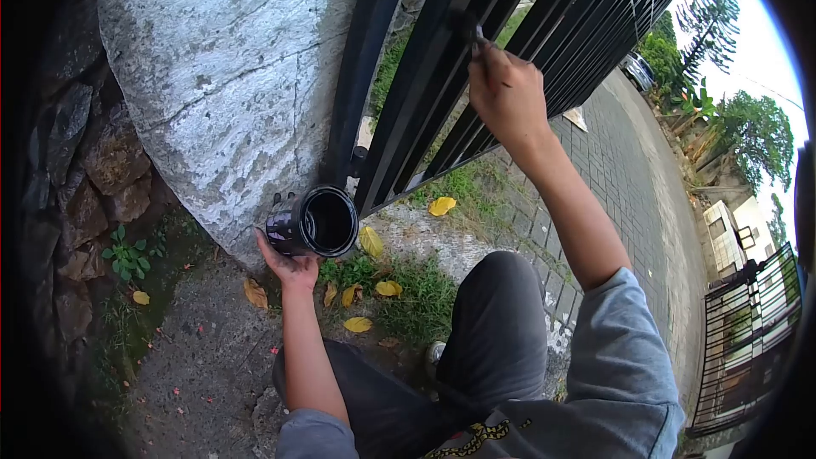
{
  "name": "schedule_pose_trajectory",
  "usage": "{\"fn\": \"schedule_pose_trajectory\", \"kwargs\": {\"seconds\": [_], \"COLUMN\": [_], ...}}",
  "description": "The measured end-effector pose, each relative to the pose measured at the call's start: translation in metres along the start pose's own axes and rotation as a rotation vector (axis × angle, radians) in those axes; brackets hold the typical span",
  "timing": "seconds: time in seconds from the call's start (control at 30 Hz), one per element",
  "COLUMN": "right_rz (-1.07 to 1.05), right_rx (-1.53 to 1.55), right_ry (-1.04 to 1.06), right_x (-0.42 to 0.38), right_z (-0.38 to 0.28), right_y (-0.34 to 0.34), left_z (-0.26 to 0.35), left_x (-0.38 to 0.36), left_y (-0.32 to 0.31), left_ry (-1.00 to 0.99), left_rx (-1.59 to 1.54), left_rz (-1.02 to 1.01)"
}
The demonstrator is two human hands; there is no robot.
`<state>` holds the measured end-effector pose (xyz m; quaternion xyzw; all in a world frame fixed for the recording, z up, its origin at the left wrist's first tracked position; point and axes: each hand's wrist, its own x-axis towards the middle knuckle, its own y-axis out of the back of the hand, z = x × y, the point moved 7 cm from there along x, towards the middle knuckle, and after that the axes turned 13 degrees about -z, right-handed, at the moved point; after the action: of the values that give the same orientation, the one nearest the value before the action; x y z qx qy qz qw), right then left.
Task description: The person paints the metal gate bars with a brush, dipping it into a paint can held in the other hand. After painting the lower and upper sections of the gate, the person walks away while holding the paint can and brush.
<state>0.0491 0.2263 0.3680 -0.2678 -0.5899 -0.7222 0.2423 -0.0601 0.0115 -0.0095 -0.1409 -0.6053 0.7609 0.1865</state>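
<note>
My left hand [293,267] holds a paint can [287,227] from below and behind, its open mouth tilted toward me. The inside looks black, and dark smears mark the can's side and my fingers. Up at the gate, my right hand [507,93] is closed around the handle of a paintbrush [478,31]. The brush's dark bristles are against or very close to a black bar of the metal gate [425,59]; they blend into it, so contact is hard to judge. The can stands just left of the gate's lower corner.
A rough whitish wall [229,76] rises beside the gate post [365,59]. Yellow leaves [358,324] and grass [416,297] lie on the ground near my bent knee [501,314]. Paving [625,170] runs beyond the gate, with a parked car [637,70] farther off.
</note>
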Motion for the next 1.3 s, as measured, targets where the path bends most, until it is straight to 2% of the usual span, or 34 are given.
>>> {"fn": "schedule_pose_trajectory", "kwargs": {"seconds": [0.03,0.13,0.17,0.27,0.3,0.4,0.43,0.53,0.57,0.67,0.7,0.73,0.8,0.83,0.93,1.07,1.17,1.3], "right_rz": [-0.059,-0.445,-0.521,-0.057,-0.051,-0.349,-0.409,-0.157,-0.263,-0.599,-0.582,-0.357,-0.055,-0.131,-0.258,-0.290,-0.239,-0.290], "right_rx": [0.024,0.086,0.085,0.106,0.143,0.081,0.060,0.128,0.163,0.159,0.168,0.205,0.213,0.257,0.411,0.577,0.708,0.834], "right_ry": [-0.023,-0.008,-0.075,-0.085,-0.106,0.043,0.028,-0.072,-0.142,-0.103,-0.112,-0.051,-0.119,-0.180,-0.078,-0.163,-0.179,-0.324], "right_x": [-0.002,-0.027,-0.032,-0.028,-0.029,-0.046,-0.043,-0.020,-0.023,-0.049,-0.049,-0.045,-0.042,-0.044,-0.064,-0.068,-0.070,-0.077], "right_z": [-0.003,-0.009,-0.002,0.007,0.009,-0.005,-0.007,0.000,0.002,-0.009,-0.006,-0.004,0.006,0.012,0.015,0.027,0.043,0.069], "right_y": [-0.005,-0.056,-0.062,-0.022,-0.020,-0.060,-0.063,-0.033,-0.042,-0.084,-0.082,-0.063,-0.033,-0.033,-0.057,-0.069,-0.093,-0.106], "left_z": [0.001,-0.001,-0.001,-0.001,-0.002,-0.006,-0.007,-0.006,-0.007,-0.007,-0.007,-0.005,-0.007,-0.007,-0.008,-0.010,-0.013,-0.012], "left_x": [0.000,-0.002,-0.002,0.003,0.002,0.000,0.001,0.002,0.001,-0.002,-0.002,0.000,0.004,0.004,0.009,0.006,0.006,0.007], "left_y": [0.004,0.010,0.010,0.007,0.007,0.013,0.011,0.011,0.011,-0.001,0.000,0.000,0.010,0.017,0.017,0.011,0.013,0.014], "left_ry": [-0.001,0.003,0.007,-0.011,-0.005,0.023,0.021,0.013,0.020,0.032,0.029,0.019,0.005,0.005,0.000,0.004,0.009,0.003], "left_rx": [0.013,0.033,0.032,0.016,0.013,0.052,0.066,0.092,0.090,0.081,0.078,0.073,0.049,0.042,0.040,0.052,0.066,0.087], "left_rz": [0.024,0.083,0.094,0.088,0.083,0.139,0.130,0.130,0.127,0.121,0.121,0.121,0.149,0.166,0.088,0.119,0.118,0.122]}}
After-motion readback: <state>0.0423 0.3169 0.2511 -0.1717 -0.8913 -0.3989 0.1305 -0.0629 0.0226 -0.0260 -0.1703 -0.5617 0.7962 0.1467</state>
